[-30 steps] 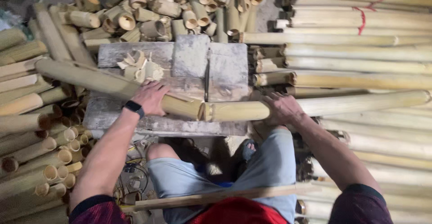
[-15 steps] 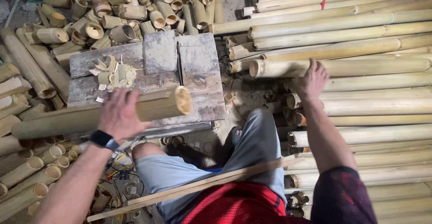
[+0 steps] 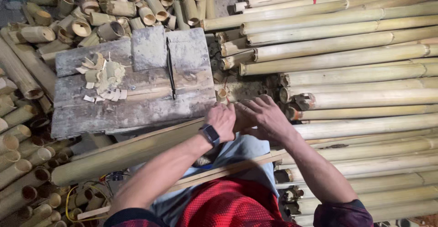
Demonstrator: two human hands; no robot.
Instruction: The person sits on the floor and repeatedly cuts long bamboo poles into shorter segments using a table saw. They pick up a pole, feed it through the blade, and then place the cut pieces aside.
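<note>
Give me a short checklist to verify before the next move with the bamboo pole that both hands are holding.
1. Left hand grips the bamboo pole: ok.
2. Right hand on the pole's end: cannot tell, the left hand hides the contact.
3. Blade lying on the wooden block, apart from both hands: ok.
4. Block surface free: not ok, bamboo chips lie on its left part.
5. Thin strip across the lap, apart from both hands: ok.
</note>
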